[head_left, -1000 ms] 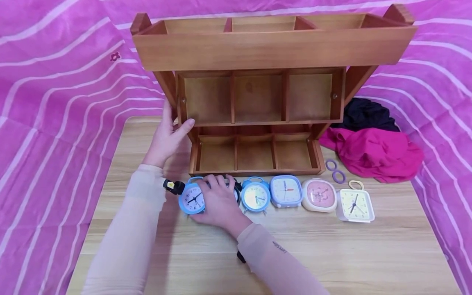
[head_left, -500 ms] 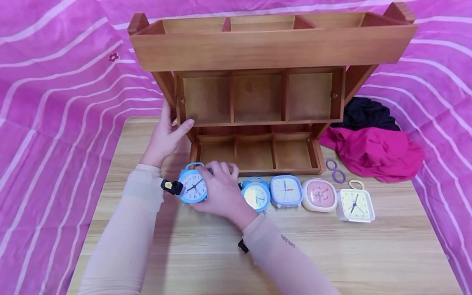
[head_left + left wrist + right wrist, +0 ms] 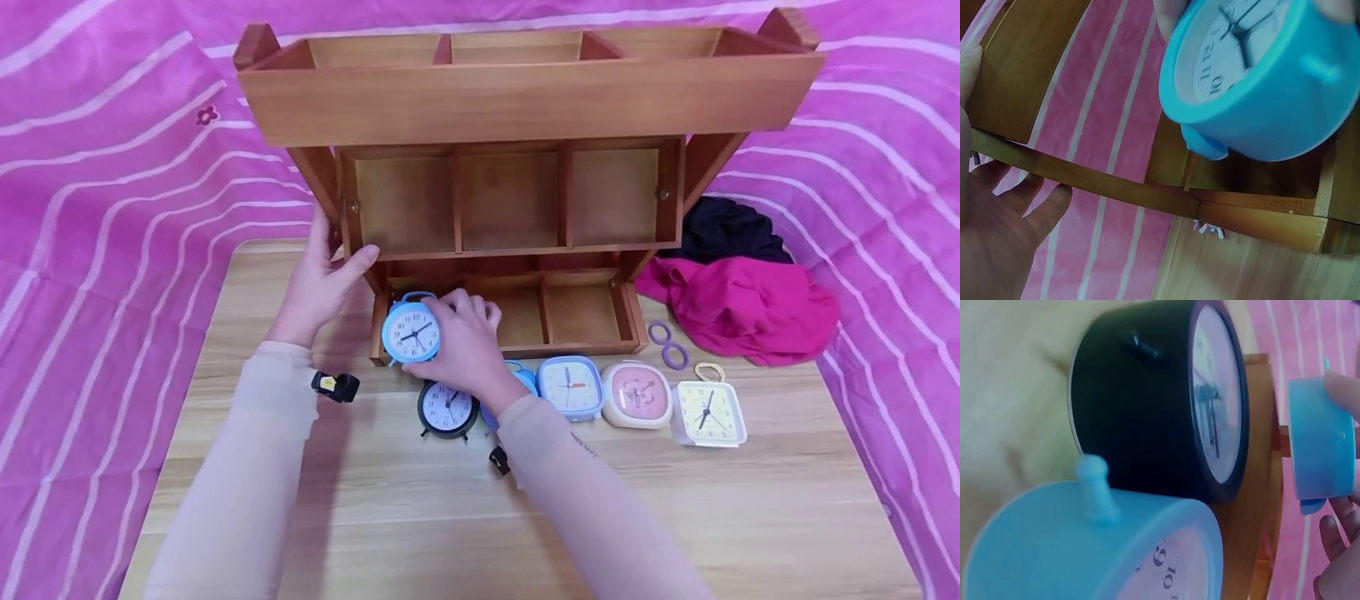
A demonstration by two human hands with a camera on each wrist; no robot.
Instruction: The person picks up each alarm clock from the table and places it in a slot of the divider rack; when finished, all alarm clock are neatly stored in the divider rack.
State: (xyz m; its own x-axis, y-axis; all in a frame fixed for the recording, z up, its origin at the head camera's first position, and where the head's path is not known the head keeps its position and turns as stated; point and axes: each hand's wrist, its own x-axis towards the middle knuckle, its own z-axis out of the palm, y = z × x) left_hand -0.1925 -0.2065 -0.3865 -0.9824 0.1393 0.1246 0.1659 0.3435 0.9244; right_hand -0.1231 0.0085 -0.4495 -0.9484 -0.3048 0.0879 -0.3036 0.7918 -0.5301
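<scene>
My right hand [image 3: 459, 327] grips a round light-blue alarm clock [image 3: 410, 332] and holds it off the table, in front of the left compartment of the lowest tier of a wooden shelf rack [image 3: 525, 100]. In the left wrist view the clock [image 3: 1260, 75] hangs above the rack's rail [image 3: 1085, 180]. The right wrist view catches the held clock [image 3: 1319, 447] edge-on at the right. My left hand [image 3: 330, 262] holds the rack's left side post, thumb in front. A black round clock [image 3: 447, 408] stands on the table below the held one.
A row of clocks stands on the wooden table [image 3: 675, 517]: a second blue round clock [image 3: 520, 379] half hidden by my wrist, a blue square clock [image 3: 570, 386], a pink clock [image 3: 637, 393], a cream clock [image 3: 707, 412]. Two purple rings [image 3: 667, 344], a magenta cloth [image 3: 738, 308] and a black cloth [image 3: 723, 229] lie right.
My right hand has lifted the blue clock off the table and carried it up toward the lowest tier, uncovering the black clock. My left hand stays on the rack's post.
</scene>
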